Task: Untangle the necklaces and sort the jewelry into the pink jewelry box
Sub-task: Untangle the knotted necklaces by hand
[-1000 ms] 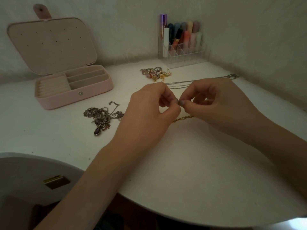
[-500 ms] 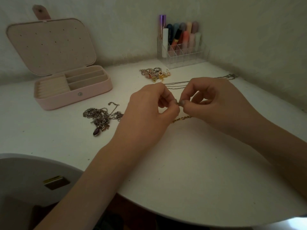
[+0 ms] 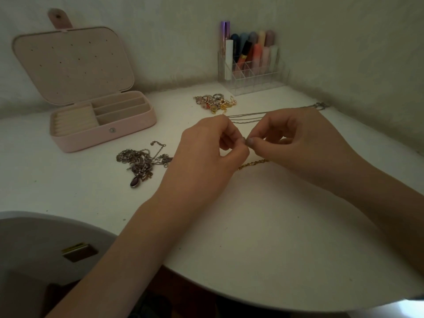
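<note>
The pink jewelry box [image 3: 103,131] stands open at the far left of the white worktop [image 3: 252,226], its lid upright and dotted with small holes, its tray split into a ridged ring section and three long slots. In front of it, just left of the left hand [image 3: 206,152], lies a tangled heap of silver necklaces [image 3: 141,160] with a dark oval pendant at its near edge. A gold chain [image 3: 252,164] shows between and below the two hands, lying on the worktop. Thin silver chains [image 3: 247,117] run from behind the hands toward the far right, ending in a clasp. A small pile of rings and earrings [image 3: 215,103] sits beyond the hands, near a clear organizer [image 3: 252,74] of cosmetic tubes against the wall. Both hands meet at the middle of the worktop, fingers curled, thumb and forefinger tips pressed together and almost touching the other hand's; the right hand [image 3: 302,145] mirrors the left. What they pinch is too fine to make out, probably a chain.
</note>
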`<control>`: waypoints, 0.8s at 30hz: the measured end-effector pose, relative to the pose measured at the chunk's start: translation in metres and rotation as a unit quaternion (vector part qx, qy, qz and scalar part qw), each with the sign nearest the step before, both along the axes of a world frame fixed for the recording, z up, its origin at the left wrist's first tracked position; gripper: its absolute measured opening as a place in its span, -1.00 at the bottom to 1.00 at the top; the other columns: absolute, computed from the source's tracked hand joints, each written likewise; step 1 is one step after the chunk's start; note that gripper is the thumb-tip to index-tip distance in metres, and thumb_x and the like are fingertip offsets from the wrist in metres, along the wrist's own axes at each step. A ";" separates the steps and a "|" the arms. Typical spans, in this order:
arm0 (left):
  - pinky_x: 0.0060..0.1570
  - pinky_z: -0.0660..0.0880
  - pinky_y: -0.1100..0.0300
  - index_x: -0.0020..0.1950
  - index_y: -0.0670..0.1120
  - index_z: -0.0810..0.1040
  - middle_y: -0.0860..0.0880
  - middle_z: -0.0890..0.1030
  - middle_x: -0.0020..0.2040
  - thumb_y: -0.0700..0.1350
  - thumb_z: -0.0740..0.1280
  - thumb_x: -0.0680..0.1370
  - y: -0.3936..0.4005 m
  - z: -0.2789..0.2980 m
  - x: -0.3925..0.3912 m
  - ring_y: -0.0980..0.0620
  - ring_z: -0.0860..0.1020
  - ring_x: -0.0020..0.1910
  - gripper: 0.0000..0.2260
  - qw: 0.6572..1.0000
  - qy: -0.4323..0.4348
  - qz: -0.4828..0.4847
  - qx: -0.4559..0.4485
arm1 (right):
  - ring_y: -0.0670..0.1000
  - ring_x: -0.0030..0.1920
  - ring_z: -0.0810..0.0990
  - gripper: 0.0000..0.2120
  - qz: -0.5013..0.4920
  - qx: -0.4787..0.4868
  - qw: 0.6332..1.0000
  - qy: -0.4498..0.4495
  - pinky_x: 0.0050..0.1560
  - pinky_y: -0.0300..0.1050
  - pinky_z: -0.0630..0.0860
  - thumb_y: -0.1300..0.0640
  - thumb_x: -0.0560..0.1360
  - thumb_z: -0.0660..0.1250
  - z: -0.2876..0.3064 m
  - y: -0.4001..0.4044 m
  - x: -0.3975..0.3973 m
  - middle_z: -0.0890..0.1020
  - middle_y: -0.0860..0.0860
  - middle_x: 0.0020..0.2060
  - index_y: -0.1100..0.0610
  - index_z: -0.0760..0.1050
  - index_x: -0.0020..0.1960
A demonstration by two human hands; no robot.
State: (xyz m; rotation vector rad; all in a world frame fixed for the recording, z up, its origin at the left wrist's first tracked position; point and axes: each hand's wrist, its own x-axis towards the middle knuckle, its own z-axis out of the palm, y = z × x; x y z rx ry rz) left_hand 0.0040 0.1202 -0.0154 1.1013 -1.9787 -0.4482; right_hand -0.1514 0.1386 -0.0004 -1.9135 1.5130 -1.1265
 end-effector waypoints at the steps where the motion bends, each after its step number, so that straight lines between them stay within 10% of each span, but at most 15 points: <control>1: -0.15 0.35 0.50 -0.18 -0.02 0.54 0.13 0.55 -0.23 -0.10 0.33 0.47 0.000 0.000 0.000 0.22 0.49 -0.18 -0.96 1.000 -0.002 0.000 -0.003 | -0.18 -0.42 0.50 -0.96 -0.001 0.000 1.000 0.002 -0.30 -0.25 0.48 0.10 0.36 0.40 0.000 0.000 0.000 0.59 -0.18 -0.44 0.02 0.61 -0.26; 9: -0.17 0.35 0.52 -0.20 -0.02 0.53 0.14 0.54 -0.26 -0.08 0.32 0.46 0.000 0.002 -0.001 0.22 0.50 -0.18 -0.95 1.000 0.014 -0.003 0.001 | -0.20 -0.43 0.49 -0.96 -0.002 0.003 1.000 0.008 -0.38 -0.42 0.38 0.10 0.32 0.36 0.000 -0.001 0.002 0.58 -0.19 -0.46 0.00 0.58 -0.29; 24: -0.34 0.41 0.37 -0.17 -0.10 0.51 0.00 0.62 -0.23 -0.15 0.28 0.51 0.002 0.005 0.000 0.14 0.54 -0.25 -0.92 0.990 0.094 -0.035 0.103 | -0.05 -0.26 0.65 -0.90 0.049 0.001 0.998 -0.043 -0.14 -0.10 0.57 0.28 0.47 0.34 0.003 0.002 0.002 0.64 -0.07 -0.30 0.11 0.50 -0.18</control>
